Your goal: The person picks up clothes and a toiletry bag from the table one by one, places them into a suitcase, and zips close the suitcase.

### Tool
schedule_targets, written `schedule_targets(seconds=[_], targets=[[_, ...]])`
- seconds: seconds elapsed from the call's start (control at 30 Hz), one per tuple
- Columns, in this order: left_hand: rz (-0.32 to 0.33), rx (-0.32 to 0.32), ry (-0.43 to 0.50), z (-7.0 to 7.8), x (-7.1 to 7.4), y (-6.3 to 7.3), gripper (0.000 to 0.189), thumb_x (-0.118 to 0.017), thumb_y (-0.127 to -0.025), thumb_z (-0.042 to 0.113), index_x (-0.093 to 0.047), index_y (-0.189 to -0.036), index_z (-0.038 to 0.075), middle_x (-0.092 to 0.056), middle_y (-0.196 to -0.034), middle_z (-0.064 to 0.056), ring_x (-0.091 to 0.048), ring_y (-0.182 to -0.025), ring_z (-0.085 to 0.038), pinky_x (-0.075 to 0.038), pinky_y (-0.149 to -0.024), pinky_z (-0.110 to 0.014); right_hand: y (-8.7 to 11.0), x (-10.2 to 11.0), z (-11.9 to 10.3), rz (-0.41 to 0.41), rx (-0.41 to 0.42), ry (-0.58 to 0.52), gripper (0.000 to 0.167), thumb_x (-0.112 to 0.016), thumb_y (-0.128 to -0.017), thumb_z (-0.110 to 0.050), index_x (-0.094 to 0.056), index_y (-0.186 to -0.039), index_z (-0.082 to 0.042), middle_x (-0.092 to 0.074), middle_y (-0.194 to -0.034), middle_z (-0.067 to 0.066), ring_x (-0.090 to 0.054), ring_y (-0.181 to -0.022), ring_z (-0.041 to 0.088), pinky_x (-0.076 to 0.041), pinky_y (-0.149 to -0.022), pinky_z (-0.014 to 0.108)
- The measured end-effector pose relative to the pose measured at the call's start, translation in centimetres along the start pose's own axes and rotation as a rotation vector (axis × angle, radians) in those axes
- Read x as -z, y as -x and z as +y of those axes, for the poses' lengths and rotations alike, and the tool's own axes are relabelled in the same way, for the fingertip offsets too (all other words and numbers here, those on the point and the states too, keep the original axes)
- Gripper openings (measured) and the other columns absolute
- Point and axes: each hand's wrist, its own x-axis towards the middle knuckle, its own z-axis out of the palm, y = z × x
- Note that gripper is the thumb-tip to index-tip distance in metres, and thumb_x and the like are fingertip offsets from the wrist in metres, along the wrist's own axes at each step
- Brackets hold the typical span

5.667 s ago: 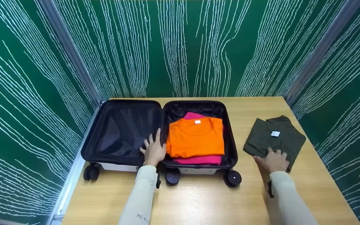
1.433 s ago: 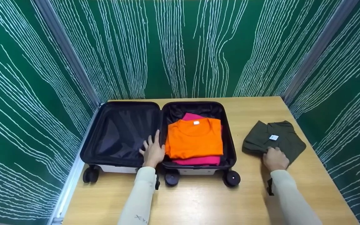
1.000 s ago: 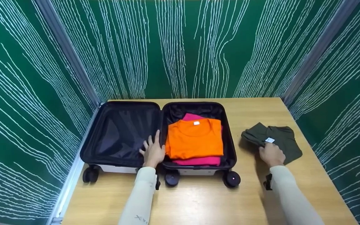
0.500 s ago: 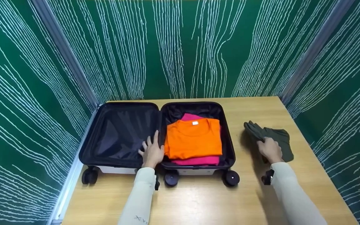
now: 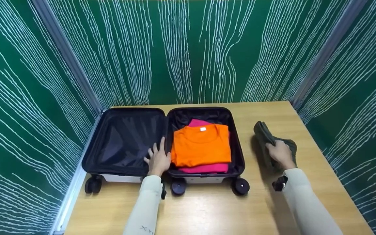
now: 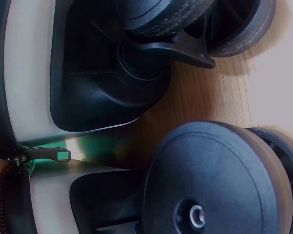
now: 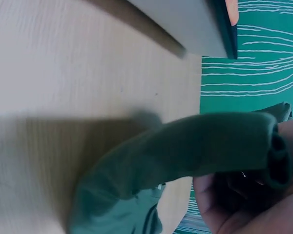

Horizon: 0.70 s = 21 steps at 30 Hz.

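Note:
My right hand (image 5: 281, 154) grips a folded dark green shirt (image 5: 262, 133), held up above the table to the right of the suitcase. In the right wrist view the shirt (image 7: 185, 146) folds over the hand and hangs down, its lower part drooping. Spread fingers of my left hand (image 5: 159, 160) rest on the open black-lined suitcase (image 5: 239, 156), near the seam between its halves. A folded orange shirt (image 5: 204, 147) lies in the right half, on top of a pink garment (image 5: 204, 168) that shows at its edges.
Black lining covers the inside of the suitcase's left half (image 5: 126, 143). Wheels (image 5: 242, 186) stick out at its near side, seen close in the left wrist view beside a zipper pull (image 6: 46, 154). Green walls (image 5: 207, 49) with white lines enclose the wooden table (image 5: 214, 209).
My right hand closed on the green shirt, lifted it off the table and moved slightly left; the shirt now hangs folded. The left hand stayed in place on the suitcase.

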Motion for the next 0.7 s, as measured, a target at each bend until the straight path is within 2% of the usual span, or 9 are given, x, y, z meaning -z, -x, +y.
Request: schedule_targets(seconds=[0.17,0.27,0.43,0.7], targets=[[0.003,-0.001,0.0,0.0,-0.1,0.0,0.072,-0.055,-0.103,0.034,-0.017,-0.164,0.038,-0.024,-0.168,-0.018,-0.02,-0.153,-0.05,-0.01,-0.114,-0.079,0.1,0.3,-0.7,0.003,0.039,-0.01,0.041,-0.043,-0.107,-0.032,-0.057,-0.114,0.006,-0.054,-0.078,0.007,-0.054,-0.064,0.018,-0.045,-0.055,0.031],[0.001,-0.001,-0.001,0.0,-0.1,-0.1,0.073,-0.056,-0.103,0.034,-0.016,-0.164,0.038,-0.023,-0.168,-0.018,-0.02,-0.153,-0.05,-0.01,-0.114,-0.079,0.1,0.5,-1.0,-0.004,0.047,-0.028,0.04,-0.042,-0.108,-0.032,-0.056,-0.112,0.005,-0.052,-0.073,0.004,-0.051,-0.06,0.016,-0.044,-0.053,0.031],[0.0,-0.001,-0.003,0.0,0.0,0.0,0.073,-0.056,-0.103,0.034,-0.016,-0.164,0.038,-0.023,-0.168,-0.018,-0.02,-0.153,-0.05,-0.01,-0.114,-0.079,0.3,0.6,-1.6,-0.011,0.038,-0.063,0.042,-0.041,-0.108,-0.032,-0.056,-0.118,0.006,-0.055,-0.082,0.006,-0.053,-0.067,0.016,-0.045,-0.057,0.03],[-0.001,-0.006,-0.001,-0.1,0.0,0.0,0.072,-0.055,-0.104,0.034,-0.016,-0.164,0.038,-0.023,-0.168,-0.018,-0.019,-0.153,-0.05,-0.01,-0.114,-0.079,0.8,1.0,-2.3,-0.012,0.049,-0.07,0.039,-0.04,-0.108,-0.031,-0.055,-0.115,0.004,-0.056,-0.085,0.008,-0.056,-0.07,0.017,-0.048,-0.058,0.03]])
